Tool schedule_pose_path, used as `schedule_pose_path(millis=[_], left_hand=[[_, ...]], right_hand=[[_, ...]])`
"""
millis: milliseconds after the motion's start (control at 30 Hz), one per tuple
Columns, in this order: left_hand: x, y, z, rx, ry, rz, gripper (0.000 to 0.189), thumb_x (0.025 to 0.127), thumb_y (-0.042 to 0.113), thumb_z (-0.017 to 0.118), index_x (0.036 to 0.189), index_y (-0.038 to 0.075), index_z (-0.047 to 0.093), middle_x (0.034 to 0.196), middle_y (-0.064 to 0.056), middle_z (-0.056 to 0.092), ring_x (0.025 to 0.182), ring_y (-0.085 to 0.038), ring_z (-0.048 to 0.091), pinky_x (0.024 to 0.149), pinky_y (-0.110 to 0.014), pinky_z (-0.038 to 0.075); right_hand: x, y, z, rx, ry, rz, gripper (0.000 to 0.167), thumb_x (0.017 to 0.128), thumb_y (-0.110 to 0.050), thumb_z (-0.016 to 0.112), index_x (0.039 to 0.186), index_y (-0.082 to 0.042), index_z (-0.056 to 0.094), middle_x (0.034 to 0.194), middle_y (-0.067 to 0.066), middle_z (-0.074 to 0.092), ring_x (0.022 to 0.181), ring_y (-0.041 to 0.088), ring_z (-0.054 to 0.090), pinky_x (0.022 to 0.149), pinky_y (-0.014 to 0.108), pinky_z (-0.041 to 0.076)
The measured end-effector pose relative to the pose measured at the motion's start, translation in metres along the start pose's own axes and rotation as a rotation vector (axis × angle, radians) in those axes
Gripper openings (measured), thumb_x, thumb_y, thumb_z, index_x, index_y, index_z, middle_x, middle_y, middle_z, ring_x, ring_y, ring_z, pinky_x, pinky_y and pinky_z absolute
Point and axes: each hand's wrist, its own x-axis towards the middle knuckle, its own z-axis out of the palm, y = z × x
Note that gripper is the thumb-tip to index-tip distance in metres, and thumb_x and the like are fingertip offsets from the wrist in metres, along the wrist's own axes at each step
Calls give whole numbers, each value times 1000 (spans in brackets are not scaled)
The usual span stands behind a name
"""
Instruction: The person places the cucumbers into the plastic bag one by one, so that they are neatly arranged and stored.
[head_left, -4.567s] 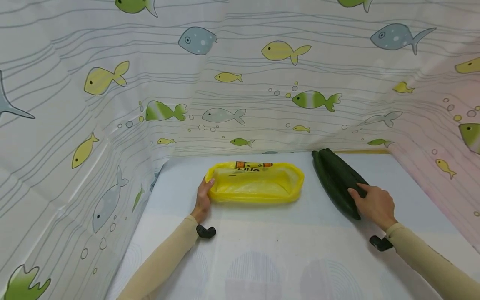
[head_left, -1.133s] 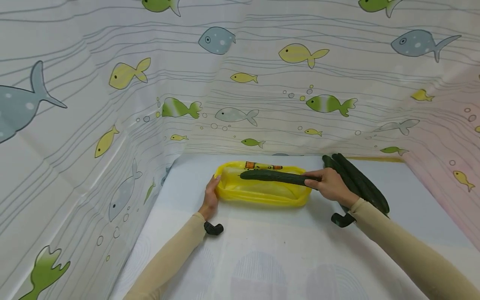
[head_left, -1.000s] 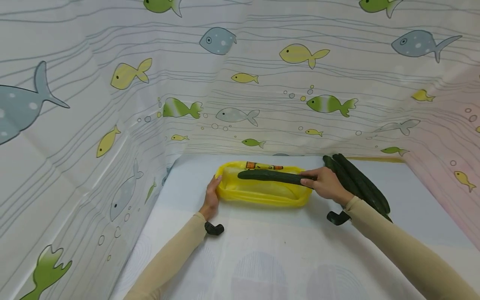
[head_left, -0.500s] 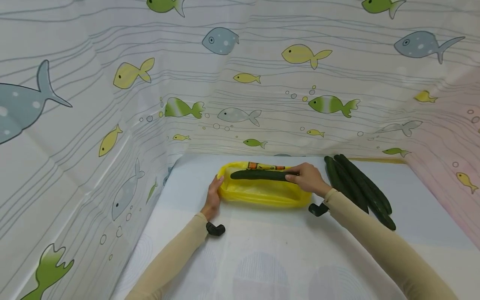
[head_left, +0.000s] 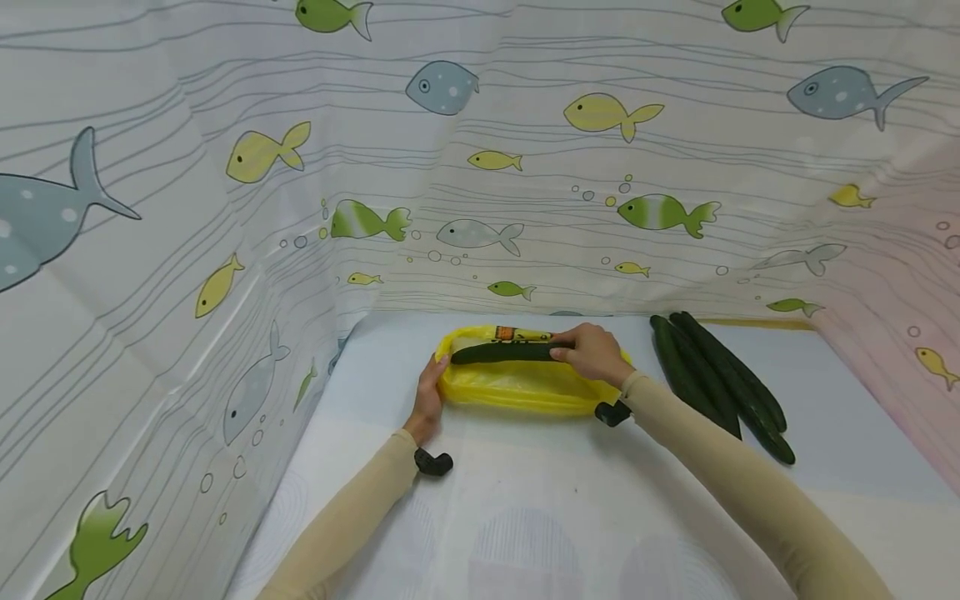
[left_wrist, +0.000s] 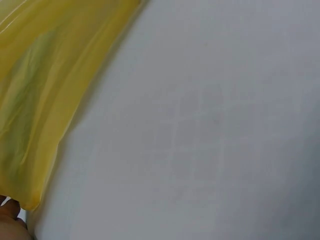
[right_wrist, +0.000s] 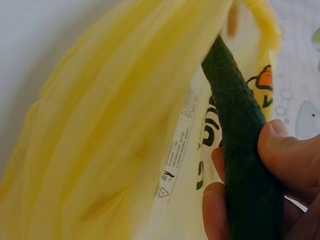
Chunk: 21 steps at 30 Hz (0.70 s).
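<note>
A yellow plastic bag (head_left: pixel 517 398) lies with its mouth spread wide at the back middle of the table. My left hand (head_left: pixel 429 398) holds its left rim, thumb on the inner side. In the left wrist view only a bit of that hand (left_wrist: pixel 11 220) shows beside the bag's yellow side (left_wrist: pixel 55 105). My right hand (head_left: pixel 594 354) grips a dark green cucumber (head_left: pixel 498 353) by its right end. The cucumber lies lengthwise within the bag's mouth, its far tip close to my left fingers. In the right wrist view thumb and fingers wrap around the cucumber (right_wrist: pixel 237 120).
Several more cucumbers (head_left: pixel 712 375) lie side by side at the back right of the table (head_left: pixel 525 500). A fish-patterned sheet (head_left: pixel 540 192) rises behind the table and along both sides.
My right hand took a cucumber from the pile on the right and carried it left into the bag's mouth. My left hand stayed on the bag's left rim.
</note>
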Motion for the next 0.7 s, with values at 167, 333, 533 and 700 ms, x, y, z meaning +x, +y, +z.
schedule_pose_path(millis=[167, 333, 533, 700], left_hand=[[0, -1, 0, 3, -10, 12, 71, 109, 44, 35, 171, 13, 19, 178, -6, 19, 166, -26, 10, 135, -52, 2], [2, -2, -2, 11, -3, 6, 72, 109, 45, 34, 171, 12, 16, 179, -5, 14, 167, -25, 6, 136, -51, 1], [4, -3, -3, 3, 10, -2, 74, 109, 47, 34, 171, 11, 15, 180, -5, 11, 167, -25, 3, 135, -50, -1], [3, -3, -1, 1, -6, 5, 73, 109, 47, 33, 171, 13, 16, 179, -4, 13, 167, -24, 5, 136, -50, 0]], right_hand=[[3, -2, 3, -36, -17, -6, 36, 104, -28, 69, 134, -9, 75, 133, 18, 74, 101, 31, 67, 95, 50, 53], [7, 1, 9, -66, -18, -4, 37, 103, -27, 70, 136, -11, 74, 132, 17, 74, 81, 25, 59, 75, 36, 45], [15, 9, 18, -115, 34, -51, 34, 102, -25, 72, 131, -7, 76, 129, 16, 76, 96, 29, 71, 83, 44, 58], [21, 14, 21, -168, 32, -65, 34, 102, -22, 73, 129, -2, 75, 127, 17, 76, 114, 37, 71, 102, 54, 57]])
